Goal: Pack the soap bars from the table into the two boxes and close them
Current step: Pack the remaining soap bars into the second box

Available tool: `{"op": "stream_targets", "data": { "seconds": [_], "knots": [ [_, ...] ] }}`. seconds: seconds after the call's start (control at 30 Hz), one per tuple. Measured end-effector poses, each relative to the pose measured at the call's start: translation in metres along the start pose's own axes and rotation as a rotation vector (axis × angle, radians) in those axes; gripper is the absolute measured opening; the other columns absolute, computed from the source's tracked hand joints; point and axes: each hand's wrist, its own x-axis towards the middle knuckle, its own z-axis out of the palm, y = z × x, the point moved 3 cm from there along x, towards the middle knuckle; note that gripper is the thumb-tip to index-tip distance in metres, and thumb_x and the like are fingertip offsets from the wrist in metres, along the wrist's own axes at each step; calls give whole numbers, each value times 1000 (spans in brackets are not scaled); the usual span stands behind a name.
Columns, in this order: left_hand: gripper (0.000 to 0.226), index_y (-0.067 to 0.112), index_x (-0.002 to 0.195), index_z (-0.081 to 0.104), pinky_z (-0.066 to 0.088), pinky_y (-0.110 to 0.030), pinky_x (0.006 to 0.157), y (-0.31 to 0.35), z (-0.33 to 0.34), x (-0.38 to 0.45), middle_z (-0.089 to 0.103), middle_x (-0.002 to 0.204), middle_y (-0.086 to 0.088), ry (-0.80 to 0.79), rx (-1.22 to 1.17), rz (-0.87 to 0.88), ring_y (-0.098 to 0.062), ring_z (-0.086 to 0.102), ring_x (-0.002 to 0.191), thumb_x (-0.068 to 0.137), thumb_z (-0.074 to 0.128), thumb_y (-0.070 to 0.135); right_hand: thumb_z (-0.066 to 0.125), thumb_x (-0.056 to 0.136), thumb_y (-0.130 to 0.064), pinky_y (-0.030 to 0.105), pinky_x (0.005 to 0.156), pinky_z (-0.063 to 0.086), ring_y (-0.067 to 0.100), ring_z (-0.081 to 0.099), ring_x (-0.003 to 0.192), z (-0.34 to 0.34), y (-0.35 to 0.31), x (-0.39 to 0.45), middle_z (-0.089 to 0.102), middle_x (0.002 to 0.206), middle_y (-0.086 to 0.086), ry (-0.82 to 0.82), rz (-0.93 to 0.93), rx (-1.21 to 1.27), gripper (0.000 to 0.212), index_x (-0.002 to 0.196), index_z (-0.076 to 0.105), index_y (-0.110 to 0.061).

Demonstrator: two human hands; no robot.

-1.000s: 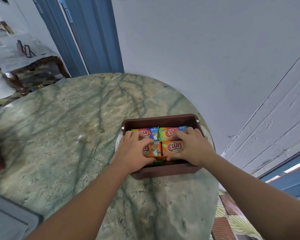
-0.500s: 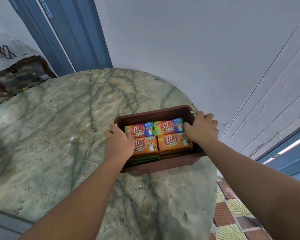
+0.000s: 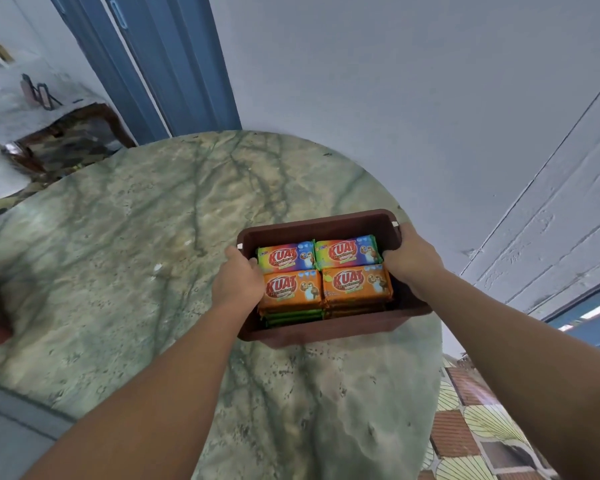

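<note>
Box [image 3: 326, 226] gripped between both hands [image 3: 238, 280]

soap bars [image 3: 321, 273] in box [image 3: 326, 221], box on table [image 3: 136, 254]

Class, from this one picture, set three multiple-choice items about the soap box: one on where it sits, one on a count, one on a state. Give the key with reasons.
1. Where on the table is the brown box?
A. near its right edge
B. at its far left
C. on the floor

2. How many soap bars show in the top layer?
A. two
B. four
C. six

3. What state is the box in?
A. closed with a lid
B. empty
C. open and filled

Key: 1 A, the box sits by the table's right rim. 2 B, two rainbow wrappers lie behind two orange ones. 3 C, no lid covers it and stacked bars fill it, while the left hand and right hand grip its two ends.
</note>
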Motion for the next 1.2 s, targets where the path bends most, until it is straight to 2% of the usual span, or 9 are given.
{"op": "stream_targets", "data": {
  "seconds": [0.13,0.27,0.47,0.6,0.7,0.8,0.9,1.03,1.2],
  "knots": [
    [32,9,132,38,48,-44,77,3,-3,-4,66,111,-17,1,31,-5,-38,64,100,107,40,27,65,98,-22,28,63,44,18,60,91,0,1,2,61,106,-3,-24,-1,47,29,121,48,-28],
    [30,5,129,39,47,-43,74,-7,-6,-13,60,95,-9,16,40,-25,-29,59,86,106,40,23,65,93,-21,35,68,52,17,62,86,1,-3,1,65,100,-4,-29,-21,27,24,110,50,-31],
    [28,9,125,45,50,-41,77,-51,-23,-34,67,104,-15,53,8,-103,-31,63,91,103,43,25,62,95,-18,37,67,54,14,59,82,20,-23,-17,64,95,-2,-184,-66,38,26,114,49,-28],
    [26,10,124,42,45,-38,73,-86,-47,-53,63,97,-9,74,35,-125,-36,64,94,102,47,23,59,91,-13,29,58,40,11,55,77,38,-39,-41,63,93,0,-280,-105,13,26,114,51,-22],
    [23,7,118,39,45,-39,69,-114,-63,-63,63,93,-15,51,100,-140,-35,62,86,104,46,24,57,84,-19,34,74,52,19,61,87,53,-52,-63,66,97,0,-344,-100,-18,34,117,55,-26],
    [18,11,108,35,39,-36,61,-141,-80,-68,55,79,-6,46,93,-134,-21,52,68,105,47,25,56,83,-23,40,89,55,21,64,95,73,-61,-85,69,103,-1,-349,-76,-15,37,119,58,-30],
    [17,12,109,37,38,-36,58,-171,-96,-69,55,78,-2,34,94,-97,-16,52,66,105,46,25,55,90,-23,36,81,52,22,63,97,95,-70,-112,68,108,1,-317,-75,-13,32,121,55,-28],
    [16,14,107,35,33,-34,54,-205,-115,-71,50,74,1,28,97,-37,-14,48,63,105,46,25,55,90,-20,31,67,43,15,61,84,121,-76,-148,68,97,-2,-243,-40,24,25,112,60,-27],
    [17,13,111,36,42,-37,67,-245,-134,-86,51,76,-1,35,78,-13,-26,54,74,104,45,25,59,85,-16,30,64,42,16,58,79,142,-83,-195,65,90,0,-172,-30,-13,19,104,63,-21]
  ]
}}
